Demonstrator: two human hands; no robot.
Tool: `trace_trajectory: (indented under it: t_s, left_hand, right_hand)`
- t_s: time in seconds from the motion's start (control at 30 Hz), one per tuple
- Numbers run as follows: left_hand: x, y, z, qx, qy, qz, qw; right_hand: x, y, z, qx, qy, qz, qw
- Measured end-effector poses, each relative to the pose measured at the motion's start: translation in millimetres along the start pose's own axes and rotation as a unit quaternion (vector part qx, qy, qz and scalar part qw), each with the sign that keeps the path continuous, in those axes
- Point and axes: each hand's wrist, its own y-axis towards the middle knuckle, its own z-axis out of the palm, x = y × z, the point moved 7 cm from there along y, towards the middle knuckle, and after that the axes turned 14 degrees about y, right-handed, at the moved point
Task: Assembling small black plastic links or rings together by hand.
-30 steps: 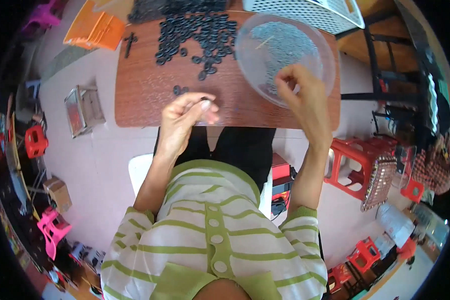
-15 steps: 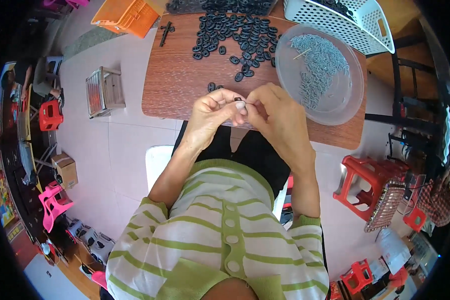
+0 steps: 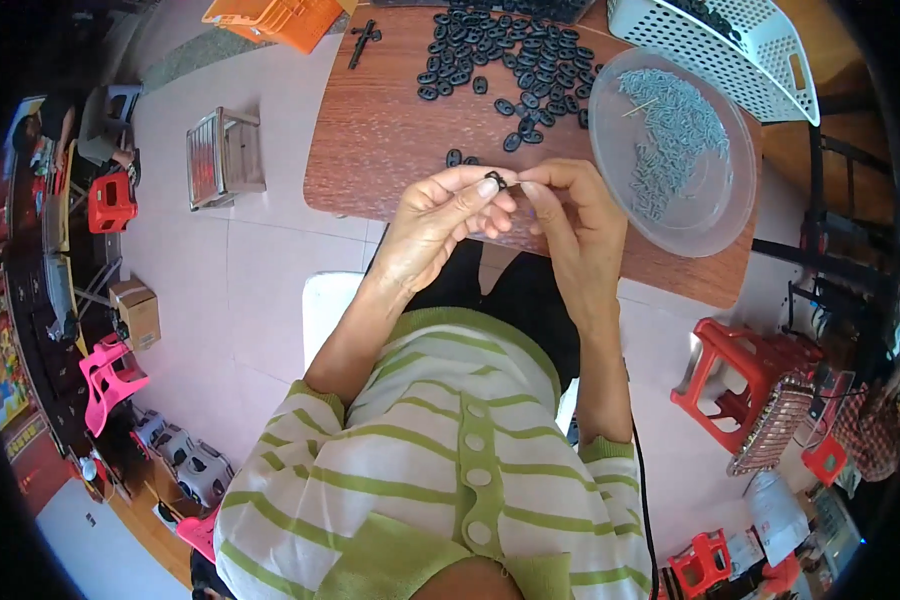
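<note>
My left hand pinches a small black ring-shaped part between thumb and fingertips, held over the near edge of the brown wooden table. My right hand meets it from the right, fingertips closed on a tiny piece pressed against the ring; that piece is too small to make out. A heap of the same black rings lies on the table beyond my hands. To the right stands a clear round plastic bowl holding several small grey metal pieces.
A white perforated basket sits at the table's far right, an orange crate at far left. A red plastic stool is on the floor to my right; a metal rack, cardboard box and pink stool to my left.
My right hand came back from the clear bowl and joined my left hand. Both hands now hold the black ring together at the table's near edge.
</note>
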Motion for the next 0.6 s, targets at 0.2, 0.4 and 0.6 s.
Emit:
trace_trajectory:
  t_s: [0.2,0.4,0.6]
  left_hand:
    - [-0.8,-3.1,-2.9,0.009,0.024,0.012,1.000]
    - [1.4,-5.6,-7.4,-0.001,0.052,0.023,0.998]
    - [0.9,-7.7,-8.2,0.003,0.083,0.030,0.996]
  right_hand:
    - [-4.8,-0.7,4.7,0.016,0.014,0.001,1.000]
    - [-4.1,-1.4,9.6,0.045,-0.017,0.006,0.999]
    - [-1.8,-5.0,13.9,0.078,-0.075,-0.011,0.994]
